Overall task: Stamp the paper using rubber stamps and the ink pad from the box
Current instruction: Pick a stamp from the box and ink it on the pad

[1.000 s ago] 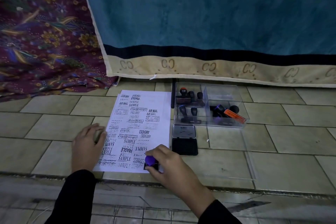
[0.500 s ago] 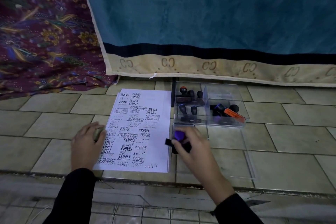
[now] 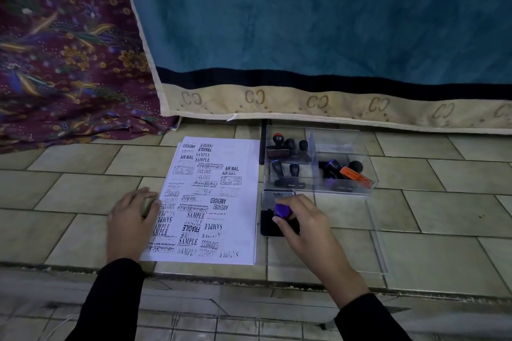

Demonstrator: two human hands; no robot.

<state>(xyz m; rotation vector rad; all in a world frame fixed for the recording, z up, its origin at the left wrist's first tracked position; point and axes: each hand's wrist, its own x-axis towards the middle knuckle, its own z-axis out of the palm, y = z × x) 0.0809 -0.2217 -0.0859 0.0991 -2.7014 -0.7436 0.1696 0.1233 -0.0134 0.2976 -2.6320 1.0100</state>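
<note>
Grips a purple-knobbed rubber stamp in the right hand, fingers and thumb curled round the knob, base down on the black ink pad. Cannot tell how firmly pressed, the base being hidden under the fingers. Has the pad on the tiled floor just right of the sheet's lower half, its silver lid hinged open toward the box. Rests the left hand on the left edge of the paper, fingers straight and a little spread, fingertips on the sheet, palm on the tiles. Shows a sheet crowded with black impressions at all angles: SAMPLE, FRAGILE, AIR MAIL, AMENDED, EXPRESS, FAX OUT, with the right margin mostly bare. Just beyond the pad, a clear plastic box split into compartments: in the left ones, black-handled stamps lying and leaning; in the right front one, more dark stamps and an orange stamp. Right of the hand, flat on the tiles, a clear lid. Behind everything, a striped blanket hanging to the floor and, to its left, a purple floral cloth.
</note>
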